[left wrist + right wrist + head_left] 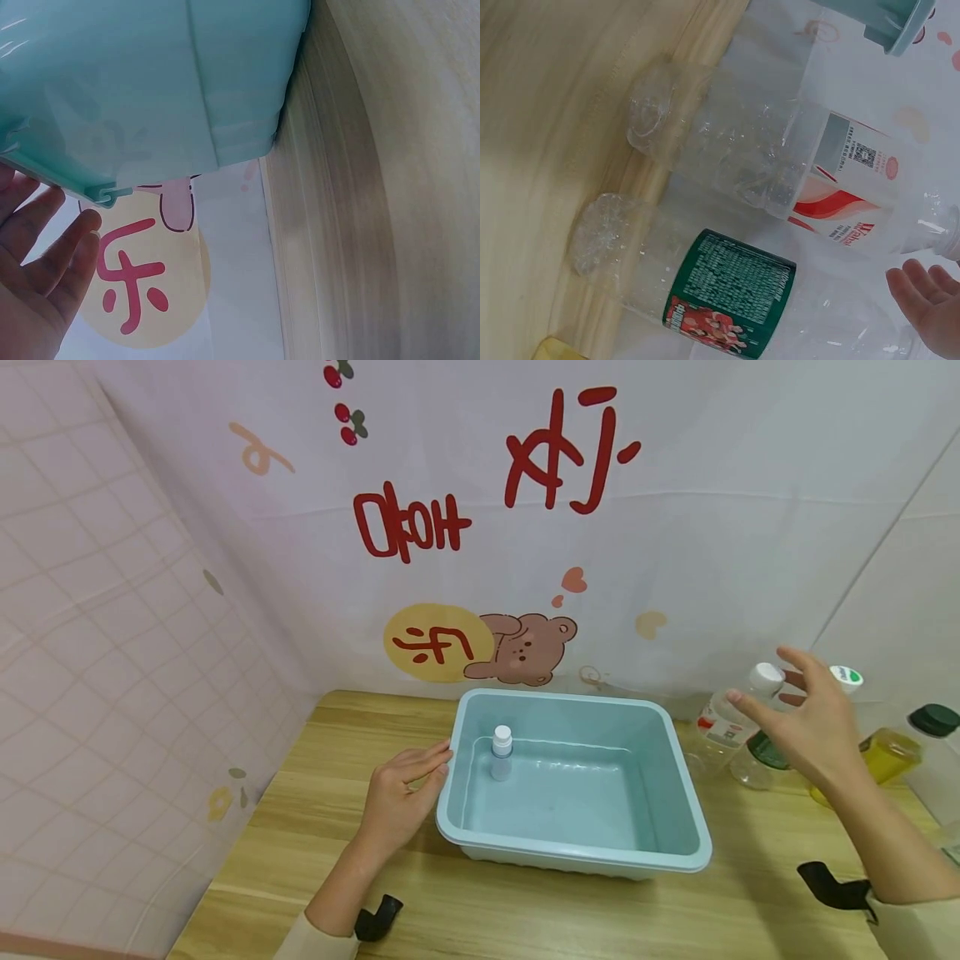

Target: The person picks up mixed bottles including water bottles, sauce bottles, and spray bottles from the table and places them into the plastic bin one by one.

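Observation:
A pale blue-green plastic basin [555,841] stands on the wooden table. Inside it, near the left wall, a small clear bottle [501,764] with a white cap stands upright. My left hand [401,793] touches the basin's left rim with extended fingers, also seen at the rim's corner in the left wrist view. On the right, my right hand [817,718] is raised with thumb and fingers spread beside the white cap of a clear bottle with a red-and-white label [847,187]. Right of that bottle stands a clear bottle with a green label [731,292], partly hidden by my hand in the head view.
Farther right stand a bottle of yellow liquid [892,753] and a dark-green-capped bottle [933,721]. A printed white cloth [712,568] with red characters and a bear hangs behind the table. Another clear item with a green label [951,842] shows at the right edge.

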Available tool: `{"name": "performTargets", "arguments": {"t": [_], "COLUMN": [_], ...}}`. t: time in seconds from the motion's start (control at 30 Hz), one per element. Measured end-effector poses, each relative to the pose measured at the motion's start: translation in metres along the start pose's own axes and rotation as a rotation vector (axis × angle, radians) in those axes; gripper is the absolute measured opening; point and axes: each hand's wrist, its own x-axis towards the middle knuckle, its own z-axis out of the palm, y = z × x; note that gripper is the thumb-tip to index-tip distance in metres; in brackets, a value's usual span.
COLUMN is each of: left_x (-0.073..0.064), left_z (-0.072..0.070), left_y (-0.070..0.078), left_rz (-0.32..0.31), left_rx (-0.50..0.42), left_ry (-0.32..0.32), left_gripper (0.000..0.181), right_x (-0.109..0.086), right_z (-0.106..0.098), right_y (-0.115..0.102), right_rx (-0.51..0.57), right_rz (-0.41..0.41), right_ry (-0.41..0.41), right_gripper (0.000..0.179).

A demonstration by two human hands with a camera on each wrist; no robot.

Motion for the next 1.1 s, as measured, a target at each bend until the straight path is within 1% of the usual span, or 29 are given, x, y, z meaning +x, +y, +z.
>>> {"name": "performTargets", "arguments": {"t": [0.13,0.37,0.67,0.87,1.1], "left_x": [-0.0003,-0.0001,-0.0003,-0.0009,-0.0017], "left_z": [-0.0004,-0.0004,-0.0007,-0.0011,-0.0004], "left_y": [-0.0005,0.0007,0.0014,-0.0011,-0.0026], "left_rz": [0.002,0.0,0.009,0.026,0.026], "left_rx": [-0.005,-0.005,0.009,0.005,0.007], "left_ry": [0.001,-0.004,-0.004,0.002,-0.004], "left_gripper": [0.026,0.025,0.025,0.026,0.025], "right_x": [0.0011,0.0004,0.0032,0.0049,0.0023], "right_z": [0.0019,0.0041,0.0055,0.0077,0.0087], "right_y": [0.0034,0.0068,0.0076,0.0094,0.0103], "right_rx": [0.034,0.084,0.072,0.074,0.068], "right_rz": [0.023,0.033,0.036,0.02,0.038], "right_ry": [-0.014,-0.002,-0.002,0.005,-0.004], "right_gripper": [0.091,0.086,0.084,0.077,0.07]}}
